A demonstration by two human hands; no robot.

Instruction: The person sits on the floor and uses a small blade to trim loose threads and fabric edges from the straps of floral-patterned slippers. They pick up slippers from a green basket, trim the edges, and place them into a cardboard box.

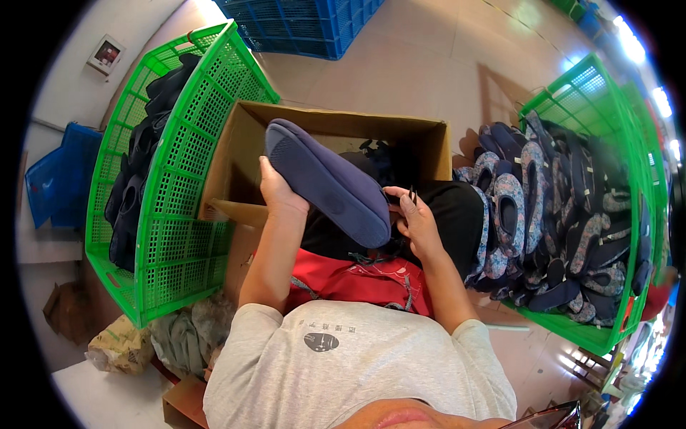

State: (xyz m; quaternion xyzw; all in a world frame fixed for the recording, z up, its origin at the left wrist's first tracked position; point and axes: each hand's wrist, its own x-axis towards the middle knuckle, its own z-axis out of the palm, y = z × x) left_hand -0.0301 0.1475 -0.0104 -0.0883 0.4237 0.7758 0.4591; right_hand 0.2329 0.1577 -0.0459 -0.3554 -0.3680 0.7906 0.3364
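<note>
Likely a footwear workshop, though the edges blur: green crates (pixel 184 154) holding many slippers (pixel 531 180).

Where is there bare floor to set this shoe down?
Beyond the carton, floor lies bare between the blue crate and the right green basket. Crowded: that basket, heaped with shoes, and the left green basket.

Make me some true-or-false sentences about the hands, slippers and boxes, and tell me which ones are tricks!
1. The left hand holds a navy slipper. True.
2. The right hand is empty. False: it holds a small dark tool.
3. The cardboard box is shut. False: the box is open at the top.
4. Flowery slippers lie in the green crate on the right. True.
5. The crate at the top of the picture is red. False: that crate is blue.
</note>
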